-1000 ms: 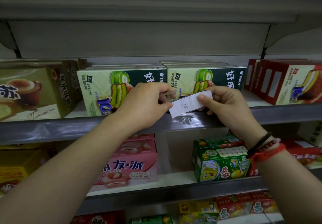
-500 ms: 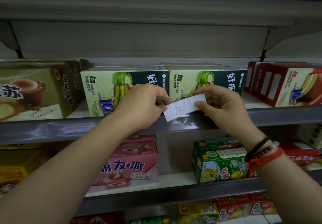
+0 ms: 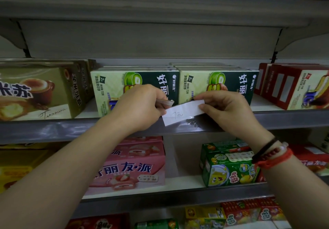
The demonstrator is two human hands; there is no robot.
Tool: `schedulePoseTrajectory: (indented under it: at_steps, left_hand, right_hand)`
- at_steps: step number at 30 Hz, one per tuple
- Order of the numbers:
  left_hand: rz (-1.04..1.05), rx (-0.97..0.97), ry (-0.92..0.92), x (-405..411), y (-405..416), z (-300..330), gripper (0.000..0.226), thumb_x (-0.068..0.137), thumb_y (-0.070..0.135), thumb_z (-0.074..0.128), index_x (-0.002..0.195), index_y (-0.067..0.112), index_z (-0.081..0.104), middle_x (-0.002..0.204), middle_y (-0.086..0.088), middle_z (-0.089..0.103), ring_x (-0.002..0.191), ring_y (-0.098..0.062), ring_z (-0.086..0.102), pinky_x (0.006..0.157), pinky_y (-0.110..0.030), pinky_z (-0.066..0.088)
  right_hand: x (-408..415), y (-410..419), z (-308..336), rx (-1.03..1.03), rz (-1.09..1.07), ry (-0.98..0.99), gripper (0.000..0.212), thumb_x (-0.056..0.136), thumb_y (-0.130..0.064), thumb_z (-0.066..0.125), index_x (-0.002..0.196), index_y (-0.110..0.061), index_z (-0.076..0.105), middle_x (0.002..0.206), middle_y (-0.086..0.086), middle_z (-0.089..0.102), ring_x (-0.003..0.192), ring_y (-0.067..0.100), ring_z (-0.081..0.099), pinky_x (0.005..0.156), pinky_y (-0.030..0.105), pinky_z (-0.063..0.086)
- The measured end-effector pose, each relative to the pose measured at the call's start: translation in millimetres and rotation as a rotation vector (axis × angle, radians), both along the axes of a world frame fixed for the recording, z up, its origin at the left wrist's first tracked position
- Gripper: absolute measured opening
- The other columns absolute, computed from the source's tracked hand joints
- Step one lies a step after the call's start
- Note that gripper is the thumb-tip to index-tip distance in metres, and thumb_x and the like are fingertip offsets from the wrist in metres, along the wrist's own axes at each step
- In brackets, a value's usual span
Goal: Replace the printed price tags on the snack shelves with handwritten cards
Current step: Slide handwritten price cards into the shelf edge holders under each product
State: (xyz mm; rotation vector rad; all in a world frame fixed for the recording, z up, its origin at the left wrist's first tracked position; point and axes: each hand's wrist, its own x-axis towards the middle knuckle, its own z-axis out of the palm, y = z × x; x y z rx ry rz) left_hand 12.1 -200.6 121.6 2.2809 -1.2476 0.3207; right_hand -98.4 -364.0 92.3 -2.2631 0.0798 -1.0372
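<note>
- Holding a handwritten card (image 3: 181,114) between both hands, we kept it tilted in front of the grey shelf edge (image 3: 284,120), its left end lower than its right.
- Our right hand (image 3: 229,111) pinched the card's right end, thumb on the front face and the other fingers curled behind it.
- Our left hand (image 3: 140,107) met the card's left end with its fingers curled; we could not tell whether they actually gripped the card there.
- That same left hand clutched a thin stack of cards (image 3: 166,102), whose edges poked out just above the white card.
- Faint pencil marks sat near the card's middle, too small for us to read with certainty.
- Behind our hands stood two green snack boxes (image 3: 220,84) side by side on the upper shelf, with an olive box (image 3: 41,93) to the left and red boxes (image 3: 293,86) to the right.
- Below, a pink box (image 3: 131,168) and a green carton (image 3: 229,168) rested on the next shelf.
- Our right wrist wore a black band and red bracelets (image 3: 272,155).
</note>
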Motion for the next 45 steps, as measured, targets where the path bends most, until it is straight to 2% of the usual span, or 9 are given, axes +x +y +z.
schedulePoseTrajectory:
  at_steps: [4, 11, 13, 18, 24, 28, 35, 42, 45]
  left_hand:
    - [0.002, -0.002, 0.015, -1.6, 2.7, 0.5, 0.017, 0.079, 0.013, 0.065, 0.090, 0.023, 0.072, 0.095, 0.007, 0.074, 0.085, -0.008, 0.063, 0.080, -0.026, 0.050]
    - [0.015, 0.017, 0.047, 0.5, 6.4, 1.4, 0.015, 0.080, 0.014, 0.063, 0.088, 0.024, 0.072, 0.084, 0.014, 0.071, 0.071, -0.001, 0.055, 0.067, -0.019, 0.043]
    - [0.021, 0.019, 0.050, 0.8, 7.6, 1.8, 0.015, 0.079, 0.016, 0.064, 0.089, 0.025, 0.072, 0.079, 0.015, 0.067, 0.076, -0.004, 0.057, 0.071, -0.020, 0.043]
    - [0.047, 0.029, 0.030, 0.9, 11.4, 2.4, 0.013, 0.078, 0.018, 0.066, 0.088, 0.025, 0.072, 0.091, 0.005, 0.073, 0.088, -0.017, 0.064, 0.082, -0.034, 0.052]
    - [0.057, 0.037, 0.010, 3.8, 18.3, 3.1, 0.012, 0.079, 0.016, 0.065, 0.085, 0.021, 0.073, 0.087, 0.007, 0.070, 0.087, -0.017, 0.063, 0.082, -0.036, 0.052]
    - [0.068, 0.043, 0.004, 5.9, 23.3, 3.2, 0.014, 0.078, 0.019, 0.066, 0.089, 0.026, 0.072, 0.095, 0.003, 0.071, 0.092, -0.020, 0.062, 0.084, -0.038, 0.051]
    - [0.070, 0.057, 0.001, 7.2, 26.6, 4.6, 0.014, 0.078, 0.021, 0.066, 0.090, 0.026, 0.072, 0.094, -0.001, 0.072, 0.091, -0.022, 0.062, 0.083, -0.039, 0.051]
    - [0.083, 0.052, 0.004, 7.5, 28.4, 5.7, 0.016, 0.080, 0.022, 0.064, 0.092, 0.030, 0.071, 0.099, 0.001, 0.072, 0.095, -0.021, 0.060, 0.085, -0.036, 0.050]
    - [0.083, 0.046, -0.001, 7.0, 30.1, 5.8, 0.018, 0.082, 0.022, 0.062, 0.095, 0.031, 0.071, 0.103, 0.002, 0.071, 0.097, -0.020, 0.060, 0.083, -0.029, 0.048]
  right_hand:
    - [0.5, 0.4, 0.8, -0.012, -0.019, 0.031, 0.036, 0.079, -0.010, 0.063, 0.080, -0.046, 0.060, 0.080, -0.010, 0.068, 0.076, 0.007, 0.063, 0.072, 0.010, 0.050]
    - [0.7, 2.1, 1.7, -0.004, -0.040, 0.050, 0.036, 0.078, -0.012, 0.064, 0.079, -0.048, 0.062, 0.083, -0.006, 0.071, 0.078, 0.009, 0.065, 0.077, 0.018, 0.052]
    - [1.1, 3.3, 1.9, -0.006, -0.039, 0.042, 0.034, 0.078, -0.011, 0.064, 0.083, -0.044, 0.064, 0.083, -0.004, 0.071, 0.079, 0.011, 0.066, 0.076, 0.018, 0.052]
    - [3.7, 8.1, 2.7, 0.029, -0.030, 0.052, 0.023, 0.079, -0.006, 0.063, 0.093, -0.023, 0.070, 0.088, 0.009, 0.072, 0.081, 0.020, 0.066, 0.079, 0.025, 0.052]
    - [9.9, 13.5, 2.6, 0.040, -0.010, 0.055, 0.028, 0.079, -0.006, 0.063, 0.094, -0.029, 0.066, 0.085, 0.002, 0.069, 0.082, 0.017, 0.065, 0.080, 0.021, 0.051]
    - [15.5, 16.3, -0.8, 0.019, -0.038, 0.037, 0.022, 0.077, -0.006, 0.064, 0.094, -0.020, 0.070, 0.090, 0.009, 0.073, 0.085, 0.018, 0.067, 0.084, 0.027, 0.052]
    - [16.7, 16.2, 0.3, -0.005, -0.047, 0.069, 0.021, 0.076, -0.006, 0.066, 0.094, -0.017, 0.070, 0.089, 0.004, 0.072, 0.082, 0.014, 0.066, 0.080, 0.016, 0.050]
    - [13.9, 17.6, 2.6, -0.036, -0.030, 0.116, 0.018, 0.079, -0.008, 0.062, 0.091, -0.019, 0.072, 0.084, -0.020, 0.064, 0.079, -0.014, 0.059, 0.078, 0.001, 0.043]
    - [13.5, 18.2, 2.7, -0.043, -0.028, 0.128, 0.019, 0.080, -0.008, 0.061, 0.091, -0.019, 0.072, 0.084, -0.016, 0.066, 0.079, -0.009, 0.060, 0.077, 0.002, 0.045]
